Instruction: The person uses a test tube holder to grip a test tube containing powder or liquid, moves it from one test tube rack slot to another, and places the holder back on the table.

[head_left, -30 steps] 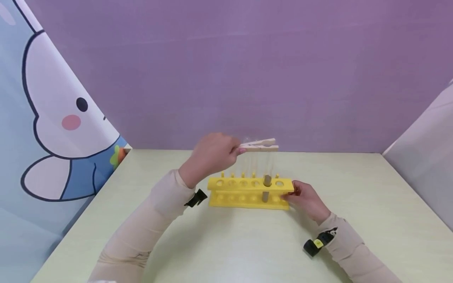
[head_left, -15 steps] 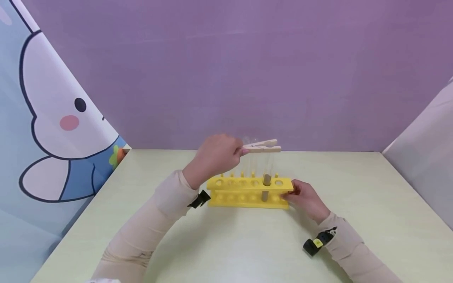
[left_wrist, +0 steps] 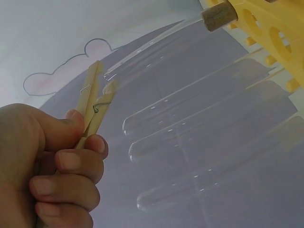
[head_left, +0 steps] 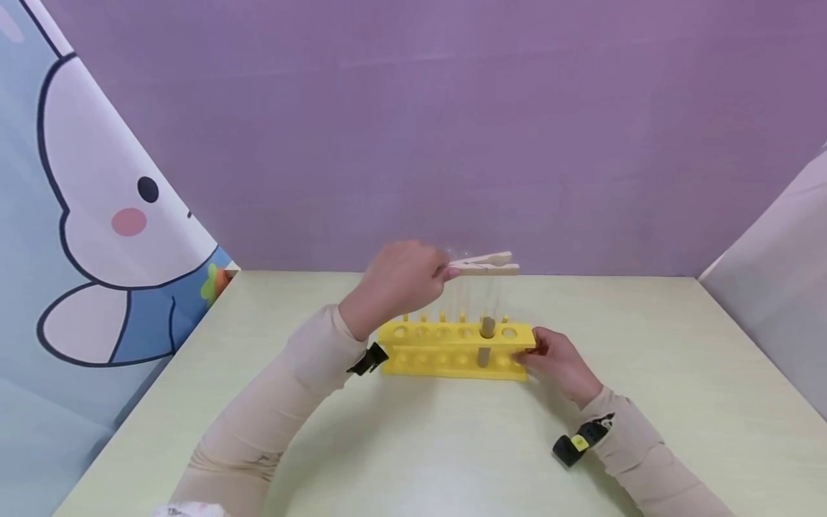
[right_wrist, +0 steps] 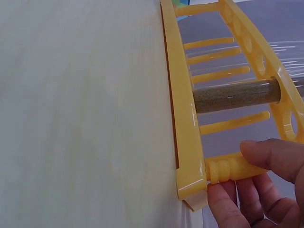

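My left hand [head_left: 403,278] grips a wooden test tube clamp [head_left: 484,264] by its handles, its jaws spread apart. Those jaws lie level beside the top of a clear test tube [head_left: 492,298] partly filled with a brown, grainy material. In the left wrist view the clamp [left_wrist: 97,102] is close to the tube's mouth; whether they touch I cannot tell. The tube stands upright in a hole of the yellow test tube rack [head_left: 452,373]. At the rack's right end, my right hand [head_left: 561,365] holds the end post between thumb and fingers, plainest in the right wrist view.
Several empty test tubes [left_wrist: 190,95] sit upside down on the rack's rear pegs, behind the filled one. The rack stands on a pale wooden table [head_left: 452,452]. A purple backdrop [head_left: 452,143] rises behind, and a cartoon-printed cloth [head_left: 129,215] hangs at the left.
My left hand has moved slightly to the right with the test tube clamp, its jaws now reaching a little further past the filled tube. My right hand and the rack have stayed put.
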`<move>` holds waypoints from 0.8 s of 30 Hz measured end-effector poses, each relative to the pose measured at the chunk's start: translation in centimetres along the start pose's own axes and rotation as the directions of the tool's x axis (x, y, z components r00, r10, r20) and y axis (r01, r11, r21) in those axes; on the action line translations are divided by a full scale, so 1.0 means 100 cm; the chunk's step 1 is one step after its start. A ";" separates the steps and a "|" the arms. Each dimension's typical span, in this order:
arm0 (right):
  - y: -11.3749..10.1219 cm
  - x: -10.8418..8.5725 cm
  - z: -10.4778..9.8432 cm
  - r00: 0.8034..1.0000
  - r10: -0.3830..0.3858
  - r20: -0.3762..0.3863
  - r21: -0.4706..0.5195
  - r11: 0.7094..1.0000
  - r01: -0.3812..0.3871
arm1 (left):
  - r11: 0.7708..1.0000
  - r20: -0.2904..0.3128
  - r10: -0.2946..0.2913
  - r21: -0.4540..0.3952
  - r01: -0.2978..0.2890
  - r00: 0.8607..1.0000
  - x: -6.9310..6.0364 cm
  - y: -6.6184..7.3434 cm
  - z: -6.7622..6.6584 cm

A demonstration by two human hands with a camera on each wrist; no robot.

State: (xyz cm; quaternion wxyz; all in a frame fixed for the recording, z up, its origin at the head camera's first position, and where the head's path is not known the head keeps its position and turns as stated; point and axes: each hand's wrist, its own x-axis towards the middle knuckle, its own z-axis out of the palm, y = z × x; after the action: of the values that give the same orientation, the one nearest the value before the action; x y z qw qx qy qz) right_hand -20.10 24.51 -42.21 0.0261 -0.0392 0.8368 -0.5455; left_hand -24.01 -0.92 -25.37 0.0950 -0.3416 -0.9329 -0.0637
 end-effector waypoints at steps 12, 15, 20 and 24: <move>-0.004 -0.002 0.000 1.000 0.010 -0.007 -0.034 0.999 -0.010 | 1.000 0.003 0.001 -0.002 -0.001 1.000 0.001 0.001 0.002; -0.004 -0.002 0.000 1.000 0.018 -0.013 -0.036 0.999 -0.018 | 1.000 0.007 -0.005 -0.008 0.005 1.000 0.001 0.001 0.002; -0.003 -0.001 0.001 0.999 0.033 -0.014 -0.038 0.999 -0.033 | 1.000 0.002 0.000 -0.009 0.000 1.000 0.001 0.001 0.003; -0.001 0.000 0.001 0.999 0.033 -0.019 -0.034 0.999 -0.034 | 1.000 -0.017 0.009 -0.012 -0.009 1.000 0.000 0.001 0.005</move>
State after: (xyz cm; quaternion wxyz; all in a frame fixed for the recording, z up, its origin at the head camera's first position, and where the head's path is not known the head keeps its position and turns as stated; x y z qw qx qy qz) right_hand -20.12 24.33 -42.16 0.0268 -0.0208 0.8466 -0.5311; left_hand -24.05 -0.76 -25.81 0.1010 -0.3460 -0.9300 -0.0717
